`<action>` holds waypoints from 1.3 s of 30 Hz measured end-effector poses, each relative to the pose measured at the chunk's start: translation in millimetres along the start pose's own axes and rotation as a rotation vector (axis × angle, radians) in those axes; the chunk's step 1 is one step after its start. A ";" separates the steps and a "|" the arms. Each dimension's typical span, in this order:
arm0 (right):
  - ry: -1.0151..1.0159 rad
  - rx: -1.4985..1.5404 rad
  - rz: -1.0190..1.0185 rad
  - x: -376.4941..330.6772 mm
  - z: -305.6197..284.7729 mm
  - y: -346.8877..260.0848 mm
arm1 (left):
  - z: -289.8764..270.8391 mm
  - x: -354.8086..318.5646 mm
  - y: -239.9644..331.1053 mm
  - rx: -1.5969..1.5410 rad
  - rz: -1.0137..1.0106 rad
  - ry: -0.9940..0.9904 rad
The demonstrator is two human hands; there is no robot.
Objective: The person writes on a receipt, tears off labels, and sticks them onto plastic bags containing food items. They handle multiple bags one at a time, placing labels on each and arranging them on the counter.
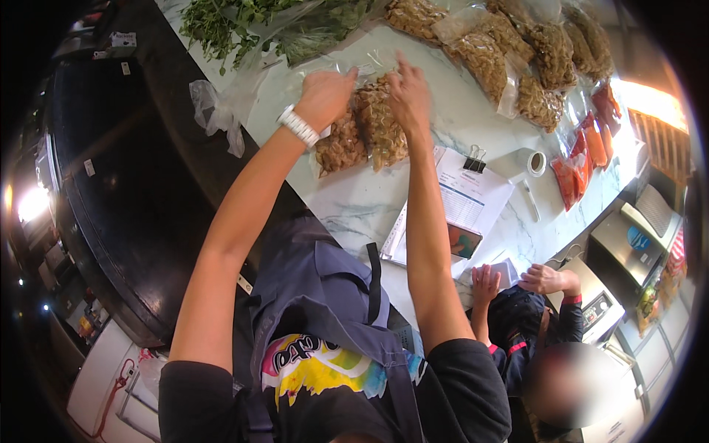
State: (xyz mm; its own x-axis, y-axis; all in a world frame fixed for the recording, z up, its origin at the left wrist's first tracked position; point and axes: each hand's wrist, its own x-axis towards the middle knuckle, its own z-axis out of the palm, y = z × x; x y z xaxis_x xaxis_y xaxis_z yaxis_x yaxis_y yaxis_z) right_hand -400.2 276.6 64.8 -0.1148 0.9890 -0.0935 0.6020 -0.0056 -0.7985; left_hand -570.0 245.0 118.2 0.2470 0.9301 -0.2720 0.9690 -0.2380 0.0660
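Fingers first: bunched on the left hand (pixel 327 97), up at the mouth of the left bag of brown pieces (pixel 341 144); pinching clear film or merely resting there, cannot tell. Over to the right hand (pixel 410 92), blurred, index stretched forward, nothing visibly gripped, right at the top of the right bag of brown pieces (pixel 384 122); touching or hovering, impossible to say.

Lying side by side, both bags, on the marble-patterned tabletop (pixel 347 210), in front of the apron. Probably light for the bulk, lumpy, loose inside, liable to slump toward any end held low. Slick film, most likely, and floppy at the mouth: best pinched along the flat upper edge, thumb against forefinger. For lifting, better a palm under the full belly than a tug on one corner. Easy on the squeeze, too; perhaps brittle in there.

Outward now: leafy greens (pixel 229 33) beyond the left hand, binder-clipped papers (pixel 469 196) beside the right forearm, then a white tape roll (pixel 537 162) and a pen (pixel 532 201). Farther off, more bags of brown pieces (pixel 480 63), with orange-red packets (pixel 587 151) past those. And down at the right, a co-worker (pixel 543 321), both hands at a pale, clear-looking object (pixel 506 273).
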 end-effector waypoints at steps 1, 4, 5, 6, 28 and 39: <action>-0.013 -0.018 0.032 -11.5 -11.4 4.8 | -6.6 -12.8 -0.4 -0.090 -0.038 0.027; -0.072 -0.079 0.065 -57.6 -30.1 11.9 | -13.7 -61.2 0.1 -0.350 -0.250 0.051; -0.092 -0.106 0.049 -75.4 -32.2 9.8 | -12.5 -74.8 3.1 -0.436 -0.328 0.046; -0.113 -0.134 0.033 -85.3 -30.0 9.8 | -7.8 -84.6 8.5 -0.417 -0.285 -0.024; 0.309 -0.248 -0.017 -45.9 -9.1 24.8 | 9.3 -147.3 -6.4 -0.468 -0.392 -0.007; 0.447 -0.677 -0.205 -1.5 -169.2 119.0 | -33.4 -150.2 26.6 -0.770 -0.520 0.203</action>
State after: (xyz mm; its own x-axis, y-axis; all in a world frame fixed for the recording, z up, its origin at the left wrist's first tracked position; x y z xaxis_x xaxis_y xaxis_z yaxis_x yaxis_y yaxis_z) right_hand -194.7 299.5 70.6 -0.0351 0.9270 0.3733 0.9643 0.1295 -0.2309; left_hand -581.2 108.3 192.9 -0.2902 0.9155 -0.2785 0.6755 0.4021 0.6181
